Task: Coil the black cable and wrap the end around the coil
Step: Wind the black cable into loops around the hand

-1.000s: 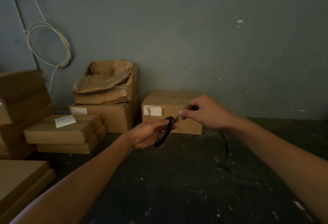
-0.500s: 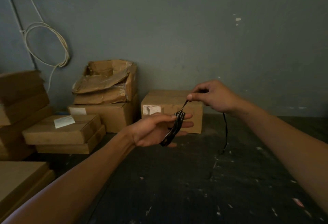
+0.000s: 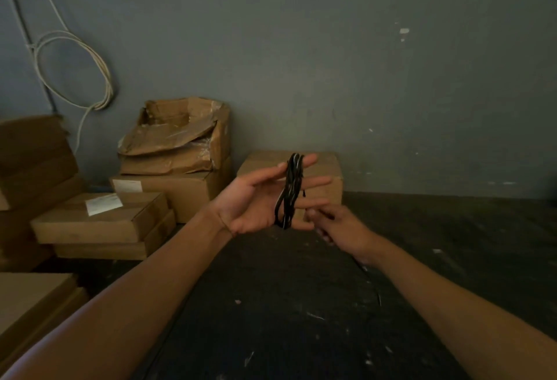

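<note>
A dull grey-blue wall [image 3: 331,63] fills the upper half of the view, marked with small pale chips toward 1 o'clock. At 10 o'clock a loop of pale cord [image 3: 75,69] hangs on the wall. Below lies a dark floor [image 3: 301,319], speckled with light flecks. Cardboard boxes crowd the 9 o'clock side: a torn-open box [image 3: 177,135] on a closed one, flat cartons [image 3: 99,220] stacked with a white label, and one sealed box [image 3: 325,165] against the wall near centre. The light is dim.

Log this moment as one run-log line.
left hand: open, black cable looped round fingers | right hand: pinching free end below coil | stage: coiling
</note>
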Demonstrator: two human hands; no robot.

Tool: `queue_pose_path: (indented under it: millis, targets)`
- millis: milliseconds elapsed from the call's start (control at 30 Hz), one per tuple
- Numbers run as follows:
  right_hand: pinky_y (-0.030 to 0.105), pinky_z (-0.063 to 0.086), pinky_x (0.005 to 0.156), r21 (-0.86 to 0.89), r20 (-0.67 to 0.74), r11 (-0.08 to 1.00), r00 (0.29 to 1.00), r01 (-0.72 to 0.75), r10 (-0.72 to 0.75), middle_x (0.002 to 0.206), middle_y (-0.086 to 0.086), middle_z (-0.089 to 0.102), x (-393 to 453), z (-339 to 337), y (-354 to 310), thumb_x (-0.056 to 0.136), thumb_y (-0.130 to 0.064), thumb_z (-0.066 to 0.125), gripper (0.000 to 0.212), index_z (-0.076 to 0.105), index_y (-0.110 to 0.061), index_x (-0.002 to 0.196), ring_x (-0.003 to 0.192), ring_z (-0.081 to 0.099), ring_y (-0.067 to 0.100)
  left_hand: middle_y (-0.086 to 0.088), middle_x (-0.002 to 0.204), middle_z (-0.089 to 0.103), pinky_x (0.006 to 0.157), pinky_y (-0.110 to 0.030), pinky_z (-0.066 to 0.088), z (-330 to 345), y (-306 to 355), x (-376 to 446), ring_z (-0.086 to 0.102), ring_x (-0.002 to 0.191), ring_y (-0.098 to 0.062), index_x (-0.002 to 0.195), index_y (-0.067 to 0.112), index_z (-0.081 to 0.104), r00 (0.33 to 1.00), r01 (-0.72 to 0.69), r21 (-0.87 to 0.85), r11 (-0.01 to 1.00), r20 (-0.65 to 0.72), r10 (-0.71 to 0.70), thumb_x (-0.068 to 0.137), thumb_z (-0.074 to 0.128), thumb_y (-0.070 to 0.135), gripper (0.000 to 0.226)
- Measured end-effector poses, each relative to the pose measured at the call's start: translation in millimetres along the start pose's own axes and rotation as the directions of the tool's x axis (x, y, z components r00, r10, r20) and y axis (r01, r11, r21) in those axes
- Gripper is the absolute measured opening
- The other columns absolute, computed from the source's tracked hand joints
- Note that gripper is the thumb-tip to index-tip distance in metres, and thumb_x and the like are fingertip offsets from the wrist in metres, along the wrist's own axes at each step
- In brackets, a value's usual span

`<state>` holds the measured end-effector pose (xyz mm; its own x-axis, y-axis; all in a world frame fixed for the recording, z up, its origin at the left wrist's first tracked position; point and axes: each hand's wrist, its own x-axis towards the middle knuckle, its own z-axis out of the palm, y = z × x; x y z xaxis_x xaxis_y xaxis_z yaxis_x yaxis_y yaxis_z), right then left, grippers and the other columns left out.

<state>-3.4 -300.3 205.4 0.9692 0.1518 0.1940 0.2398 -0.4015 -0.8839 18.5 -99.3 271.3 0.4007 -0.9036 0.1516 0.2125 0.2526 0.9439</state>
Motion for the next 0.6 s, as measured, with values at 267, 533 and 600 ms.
queue_pose_path:
  millis: [267, 533, 600]
  targets:
    - [0.024, 0.041, 0.057, 0.008, 0.166, 0.999, 0.985, -0.045, 0.043, 0.066, -0.005, 0.048, -19, 54, -4, 0.100, -0.038, 0.041, 0.026, 0.063, -0.026, 0.091, 0.059, 0.046, 0.007, -0.012, 0.151, 0.044, 0.103, -0.072, 0.030, -14, 7, 3, 0.042, 0.135, -0.043, 0.137, 0.030, 0.054, 0.968, -0.178, -0.099, 0.979, -0.198, 0.156, 0.095, 0.037, 0.037, 0.045]
    - [0.019, 0.036, 0.053, -0.064, 0.181, 0.995, 0.981, 0.078, -0.065, 0.063, -0.010, 0.047, -25, 58, -25, 0.100, -0.038, 0.043, 0.024, 0.064, -0.029, 0.093, 0.051, 0.044, -0.002, -0.007, 0.147, 0.048, 0.109, -0.071, 0.021, -31, 6, -5, 0.046, 0.133, -0.039, 0.131, 0.034, 0.057, 0.876, -0.174, 0.005, 0.985, -0.455, 0.158, 0.097, 0.036, 0.037, 0.040]
    - [0.021, 0.034, 0.050, -0.118, 0.167, 0.988, 0.983, 0.102, -0.081, 0.062, -0.009, 0.046, -24, 53, -30, 0.099, -0.037, 0.045, 0.022, 0.065, -0.030, 0.094, 0.050, 0.042, 0.001, -0.006, 0.148, 0.047, 0.110, -0.070, 0.022, -37, 1, -7, 0.047, 0.132, -0.037, 0.133, 0.035, 0.055, 0.856, -0.159, 0.022, 0.987, -0.495, 0.149, 0.100, 0.034, 0.038, 0.039]
